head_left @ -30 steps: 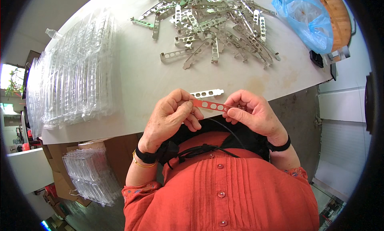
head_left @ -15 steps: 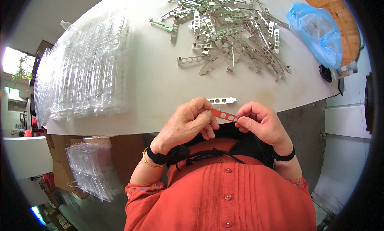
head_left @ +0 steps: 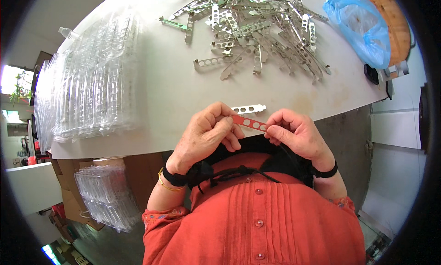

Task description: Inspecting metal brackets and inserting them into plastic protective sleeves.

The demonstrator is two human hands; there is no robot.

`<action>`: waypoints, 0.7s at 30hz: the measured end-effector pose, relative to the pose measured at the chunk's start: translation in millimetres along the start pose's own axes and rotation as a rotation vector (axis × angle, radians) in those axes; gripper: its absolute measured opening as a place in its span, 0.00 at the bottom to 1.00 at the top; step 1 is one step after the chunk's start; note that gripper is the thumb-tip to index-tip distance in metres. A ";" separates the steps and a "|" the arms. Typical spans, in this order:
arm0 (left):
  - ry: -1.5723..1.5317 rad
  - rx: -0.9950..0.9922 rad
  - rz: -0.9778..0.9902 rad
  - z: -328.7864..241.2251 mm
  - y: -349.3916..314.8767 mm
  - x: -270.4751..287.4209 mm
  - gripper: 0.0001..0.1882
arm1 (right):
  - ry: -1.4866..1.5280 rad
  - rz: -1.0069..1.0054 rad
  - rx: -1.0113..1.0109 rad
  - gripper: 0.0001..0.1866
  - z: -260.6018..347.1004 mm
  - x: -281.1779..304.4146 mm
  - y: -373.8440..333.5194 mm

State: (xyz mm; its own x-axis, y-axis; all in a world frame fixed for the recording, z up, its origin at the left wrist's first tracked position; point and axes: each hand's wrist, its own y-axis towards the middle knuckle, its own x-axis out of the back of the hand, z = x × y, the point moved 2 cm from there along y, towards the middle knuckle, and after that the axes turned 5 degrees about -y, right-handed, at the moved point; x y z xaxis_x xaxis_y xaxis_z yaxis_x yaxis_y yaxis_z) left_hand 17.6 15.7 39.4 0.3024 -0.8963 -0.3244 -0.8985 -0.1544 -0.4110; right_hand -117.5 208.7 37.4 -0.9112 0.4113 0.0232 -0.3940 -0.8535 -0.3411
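Note:
Between my two hands, just in front of the table's near edge, is a thin metal bracket (head_left: 239, 120) with a row of round holes. Its face looks red, like the shirt below it. My left hand (head_left: 206, 133) pinches the left end, while my right hand (head_left: 297, 133) grips the right end between thumb and fingers. The bracket tilts slightly down to the right. Right behind it, a second bracket (head_left: 259, 108), silver, lies on the white table (head_left: 174, 100), partly hidden by my left hand.
A large heap of silver brackets (head_left: 258, 58) covers the far middle of the table. Stacked clear plastic trays (head_left: 92, 81) stand at the left, and more trays (head_left: 105, 191) sit on a cardboard box below. A blue plastic bag (head_left: 379, 44) lies at the far right beside a black object (head_left: 371, 74).
The view has shifted a little, so the table contents appear higher and further left. Both hands still hold the same bracket, with little change in grip.

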 end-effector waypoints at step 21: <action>-0.103 -0.122 -0.095 0.9 1.1 6.7 0.10 | 0.054 -0.134 0.145 0.13 -1.3 0.4 -3.6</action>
State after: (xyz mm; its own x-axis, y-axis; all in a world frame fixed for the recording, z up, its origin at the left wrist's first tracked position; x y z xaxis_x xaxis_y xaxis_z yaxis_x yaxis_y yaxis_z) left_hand 18.9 9.9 36.0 0.4133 -0.8290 -0.3768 -0.8943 -0.2916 -0.3394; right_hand -116.3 212.4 37.4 -0.8435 0.5371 0.0076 -0.5276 -0.8258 -0.1994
